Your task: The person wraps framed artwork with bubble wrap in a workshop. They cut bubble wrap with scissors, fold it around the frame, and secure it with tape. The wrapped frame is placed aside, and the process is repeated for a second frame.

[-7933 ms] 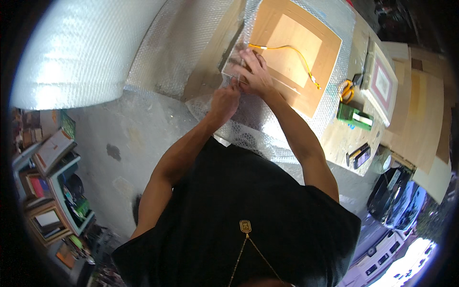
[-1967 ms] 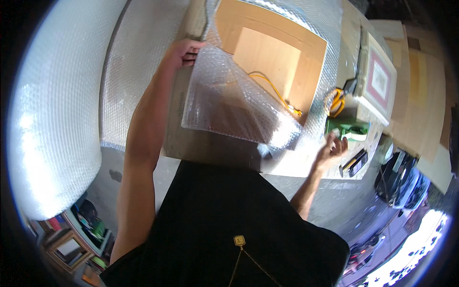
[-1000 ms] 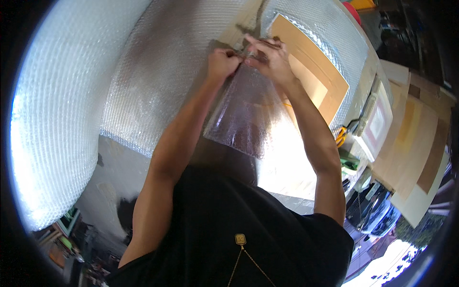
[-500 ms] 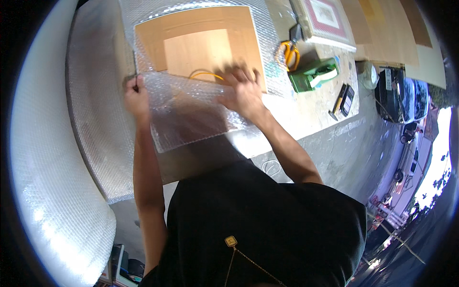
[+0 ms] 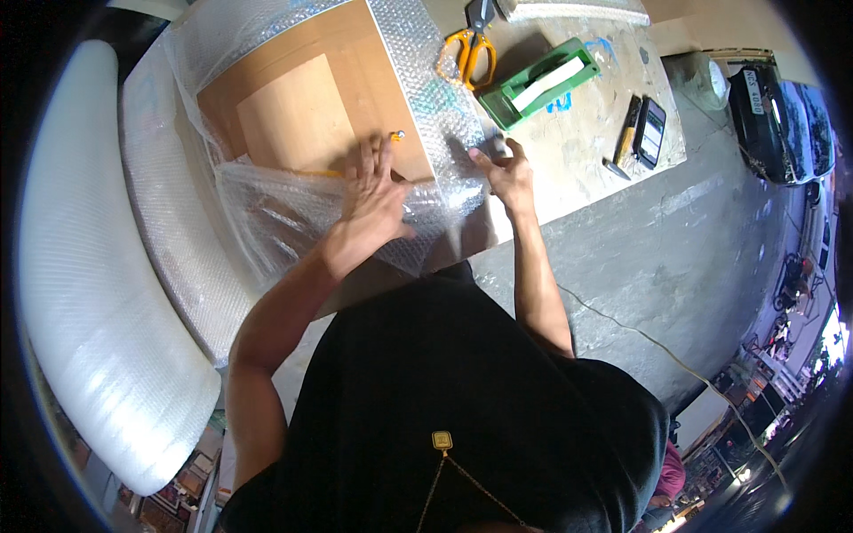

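A brown board with a white edge [image 5: 391,71], like the back of a framed picture, lies on bubble wrap [image 5: 302,209]. A paler rectangle [image 5: 298,115] sits in its middle. The wrap's near flap is folded over the board's near side. My left hand [image 5: 371,200] lies on this flap, fingers stretched onto the board. A yellow cord [image 5: 322,171] runs under its fingertips, and a small orange and metal piece [image 5: 397,136] is just beyond them. My right hand [image 5: 508,173] is at the wrap's right edge, thumb and fingers apart; contact with the wrap is unclear.
Orange-handled scissors [image 5: 471,53] and a green tape dispenser [image 5: 538,84] lie right of the board on the table [image 5: 586,147]. Farther right are a utility knife [image 5: 626,138] and a phone [image 5: 651,133]. A large bubble wrap roll [image 5: 107,284] stands at left. A dark car [image 5: 773,124] is beyond.
My left hand has left the wrap's left edge and moved right onto the folded flap. My right hand has moved off the board to the wrap's right edge. The board appears turned and farther left.
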`<control>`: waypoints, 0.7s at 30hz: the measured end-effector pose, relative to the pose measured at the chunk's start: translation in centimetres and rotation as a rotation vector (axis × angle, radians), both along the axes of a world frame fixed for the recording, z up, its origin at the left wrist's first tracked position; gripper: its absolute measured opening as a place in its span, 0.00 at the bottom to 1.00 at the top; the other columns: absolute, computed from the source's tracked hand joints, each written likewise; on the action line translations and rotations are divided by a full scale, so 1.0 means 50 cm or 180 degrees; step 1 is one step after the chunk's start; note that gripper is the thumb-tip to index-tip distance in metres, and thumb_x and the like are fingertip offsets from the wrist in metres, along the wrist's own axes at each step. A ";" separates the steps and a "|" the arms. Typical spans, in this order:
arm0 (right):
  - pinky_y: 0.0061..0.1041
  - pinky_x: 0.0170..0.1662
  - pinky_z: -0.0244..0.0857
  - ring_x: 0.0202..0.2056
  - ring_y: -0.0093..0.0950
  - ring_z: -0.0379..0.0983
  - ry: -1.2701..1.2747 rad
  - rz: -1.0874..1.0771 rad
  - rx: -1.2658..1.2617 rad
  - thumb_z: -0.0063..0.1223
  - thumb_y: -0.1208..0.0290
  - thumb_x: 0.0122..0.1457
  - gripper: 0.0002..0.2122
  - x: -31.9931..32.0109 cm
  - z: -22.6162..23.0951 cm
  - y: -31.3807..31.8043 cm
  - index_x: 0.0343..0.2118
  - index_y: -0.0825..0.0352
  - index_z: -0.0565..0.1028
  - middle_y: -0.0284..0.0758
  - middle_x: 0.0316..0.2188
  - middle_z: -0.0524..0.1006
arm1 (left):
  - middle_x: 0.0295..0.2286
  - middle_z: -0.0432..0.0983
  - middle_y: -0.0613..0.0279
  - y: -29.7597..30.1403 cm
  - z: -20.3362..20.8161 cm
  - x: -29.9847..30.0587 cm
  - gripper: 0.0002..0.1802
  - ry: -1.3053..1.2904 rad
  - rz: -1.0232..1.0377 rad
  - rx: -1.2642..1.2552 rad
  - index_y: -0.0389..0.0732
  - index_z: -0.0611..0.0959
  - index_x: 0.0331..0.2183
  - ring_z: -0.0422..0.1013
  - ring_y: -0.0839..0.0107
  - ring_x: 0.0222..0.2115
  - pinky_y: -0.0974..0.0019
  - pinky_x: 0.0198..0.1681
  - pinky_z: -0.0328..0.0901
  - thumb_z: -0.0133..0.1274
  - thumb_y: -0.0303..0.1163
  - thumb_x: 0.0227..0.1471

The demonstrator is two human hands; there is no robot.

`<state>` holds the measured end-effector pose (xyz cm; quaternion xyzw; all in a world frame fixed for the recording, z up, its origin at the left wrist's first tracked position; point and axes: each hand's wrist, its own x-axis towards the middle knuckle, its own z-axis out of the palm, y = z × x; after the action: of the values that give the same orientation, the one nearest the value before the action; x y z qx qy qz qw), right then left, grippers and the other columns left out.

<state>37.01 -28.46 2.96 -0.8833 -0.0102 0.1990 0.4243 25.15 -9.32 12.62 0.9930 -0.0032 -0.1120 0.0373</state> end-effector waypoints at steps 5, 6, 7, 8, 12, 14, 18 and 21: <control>0.22 0.34 0.68 0.31 0.24 0.75 0.0280 0.0309 0.0493 0.65 0.71 0.47 0.24 0.004 -0.030 0.020 0.45 0.79 0.72 0.40 0.31 0.79 | 0.38 0.77 0.45 0.047 -0.088 0.073 0.20 0.0420 0.0789 -0.2886 0.32 0.83 0.23 0.77 0.60 0.32 0.58 0.36 0.70 0.59 0.43 0.48; 0.22 0.34 0.68 0.32 0.24 0.75 0.0013 0.0464 0.0139 0.62 0.72 0.48 0.21 0.003 -0.023 0.023 0.44 0.78 0.73 0.40 0.31 0.79 | 0.35 0.77 0.45 0.034 -0.087 0.067 0.20 0.0690 0.0494 -0.2362 0.31 0.83 0.22 0.76 0.60 0.27 0.58 0.33 0.70 0.59 0.42 0.48; 0.22 0.34 0.68 0.32 0.23 0.75 0.0174 0.0429 0.0220 0.61 0.72 0.49 0.19 0.002 -0.015 0.024 0.42 0.77 0.74 0.39 0.31 0.79 | 0.32 0.77 0.45 0.020 -0.085 0.049 0.20 0.0951 0.0201 -0.1833 0.31 0.82 0.21 0.75 0.59 0.23 0.57 0.31 0.70 0.58 0.42 0.48; 0.23 0.34 0.67 0.32 0.23 0.75 0.0329 0.0375 0.0293 0.59 0.73 0.49 0.17 0.002 -0.008 0.022 0.41 0.77 0.75 0.39 0.31 0.79 | 0.29 0.77 0.45 0.003 -0.072 0.040 0.21 0.1200 -0.0112 -0.1305 0.31 0.81 0.20 0.74 0.58 0.18 0.57 0.29 0.70 0.58 0.42 0.48; 0.32 0.38 0.69 0.32 0.36 0.79 0.0475 -0.0101 0.1230 0.54 0.73 0.48 0.13 -0.027 -0.043 0.026 0.35 0.76 0.77 0.49 0.29 0.79 | 0.49 0.66 0.53 0.009 0.003 0.064 0.47 0.0401 -0.0371 -0.0468 0.45 0.73 0.49 0.66 0.61 0.47 0.57 0.41 0.69 0.70 0.53 0.25; 0.28 0.34 0.68 0.29 0.29 0.76 0.0472 0.0038 0.1230 0.55 0.76 0.50 0.10 -0.049 -0.023 0.039 0.34 0.74 0.78 0.43 0.27 0.80 | 0.57 0.53 0.51 0.049 -0.052 0.056 0.68 -0.0271 -0.0741 -0.0921 0.41 0.60 0.57 0.51 0.54 0.59 0.47 0.55 0.59 0.70 0.59 0.14; 0.34 0.32 0.70 0.28 0.40 0.77 -0.0696 0.0894 0.1244 0.54 0.77 0.48 0.07 -0.135 0.038 0.085 0.30 0.72 0.77 0.49 0.25 0.77 | 0.56 0.55 0.49 0.070 -0.176 0.006 0.64 -0.1932 -0.1009 -0.1595 0.40 0.61 0.57 0.53 0.48 0.58 0.43 0.62 0.45 0.69 0.60 0.20; 0.37 0.30 0.71 0.25 0.43 0.76 -0.1430 0.1368 0.0633 0.54 0.79 0.43 0.06 -0.195 0.042 0.148 0.27 0.71 0.75 0.47 0.26 0.76 | 0.50 0.64 0.49 0.068 -0.181 0.002 0.45 -0.2162 -0.1141 -0.1289 0.41 0.67 0.52 0.61 0.51 0.54 0.45 0.62 0.48 0.66 0.42 0.30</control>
<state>27.27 -21.03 5.05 -0.8370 -0.3091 0.0821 0.4439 25.24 -5.94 3.55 0.9299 -0.2096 0.2193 0.2082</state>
